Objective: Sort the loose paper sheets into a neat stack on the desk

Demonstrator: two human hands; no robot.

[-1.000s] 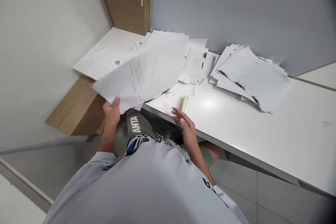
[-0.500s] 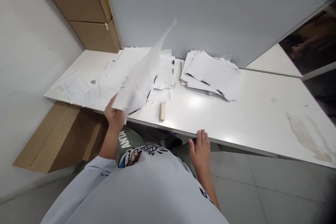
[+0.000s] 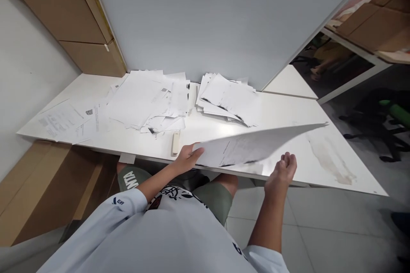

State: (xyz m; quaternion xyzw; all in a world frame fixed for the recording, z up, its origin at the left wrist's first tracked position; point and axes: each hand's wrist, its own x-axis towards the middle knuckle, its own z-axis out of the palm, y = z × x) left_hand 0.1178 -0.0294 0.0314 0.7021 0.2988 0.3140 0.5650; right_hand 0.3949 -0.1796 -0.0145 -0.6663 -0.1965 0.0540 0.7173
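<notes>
A sheet of paper (image 3: 243, 149) with printed lines is pinched at its left end by my left hand (image 3: 188, 158), thumb on top. It tilts over the front part of the white table, its far right corner reaching well past my right hand (image 3: 283, 170). That hand is raised at the table's front edge, just short of the sheet, fingers loosely bent and holding nothing that shows. Beyond the held sheet lies a stack of papers (image 3: 227, 96) with dark-smudged edges. A wider spread of papers (image 3: 137, 98) covers the table to the left. Near my left hand lies a small cream-coloured stapler-like object (image 3: 175, 143).
A grey-white panel (image 3: 192, 21) rises behind the table (image 3: 285, 111). Cardboard boxes (image 3: 64, 13) are stacked at the back left, and another box (image 3: 38, 187) stands below the left end. Several printed sheets (image 3: 68, 121) lie far left. A brownish stain (image 3: 333, 162) marks the right side.
My left hand has carried the sheet from the left papers rightward across the table's front. My right hand has lifted from the table edge and moved right. The view has turned right.
</notes>
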